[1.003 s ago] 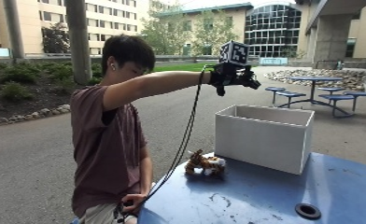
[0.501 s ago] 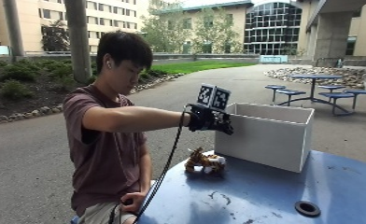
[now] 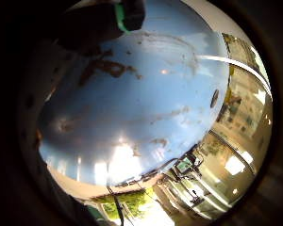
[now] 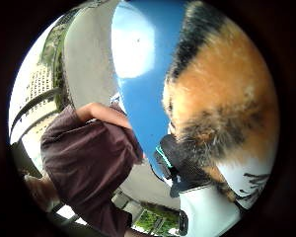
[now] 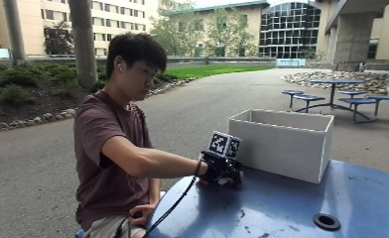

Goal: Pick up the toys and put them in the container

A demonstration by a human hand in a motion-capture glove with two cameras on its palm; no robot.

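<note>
Thumb-side palm view: furry orange, black, white toy (image 4: 222, 98).

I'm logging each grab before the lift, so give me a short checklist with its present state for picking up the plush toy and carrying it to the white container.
1. Gloved right hand down at the toy's spot on the blue table: ok.
2. Plush toy close against the palm, filling much of the thumb side palm view: ok.
3. Grip closed around the toy: cannot tell; the outside view hides the toy under the hand.
4. White container upright, top open, standing on the table just beyond the hand: ok.
5. Inside of the container free for the toy: cannot tell; its interior is not visible.
6. Other toys left on the table: none visible.
</note>
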